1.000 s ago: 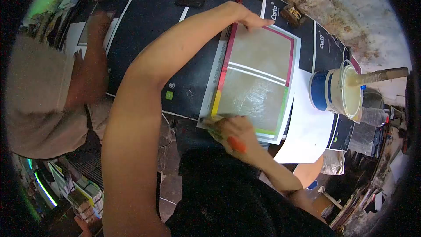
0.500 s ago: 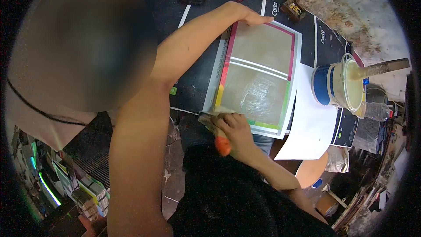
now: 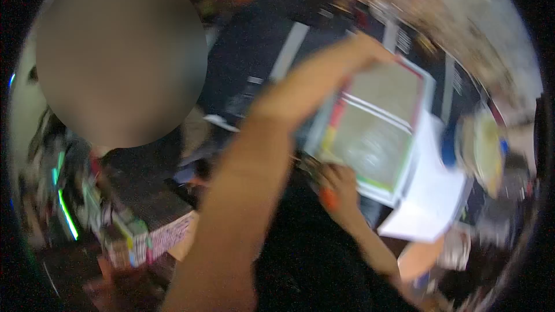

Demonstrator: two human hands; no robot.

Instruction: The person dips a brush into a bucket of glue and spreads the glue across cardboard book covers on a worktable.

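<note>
My left hand (image 3: 376, 49) lies with fingers stretched out at the far edge of a printed sheet (image 3: 426, 95) with a coloured border. Two grey boards, an upper one (image 3: 388, 88) and a lower one (image 3: 370, 150), sit on the sheet; the lower has a whitish, wet-looking smear. At the sheet's near left corner, my right hand (image 3: 344, 182) is closed round a brush (image 3: 328, 199) with an orange handle end. Motion blur and my fingers hide much of its head. White paper (image 3: 419, 214) lies partly beneath the printed sheet.
A blue and white bucket (image 3: 451, 141) with pale contents stands to the right. Black boards (image 3: 254, 34) cover the table, with small items along its far edge by the wall. Stacked papers (image 3: 130, 240) are at lower left. A round blurred patch hides the upper left.
The view has swung left, so the sheet, bucket and both hands appear farther right and lower, all smeared. Both hands keep about the same places on the sheet.
</note>
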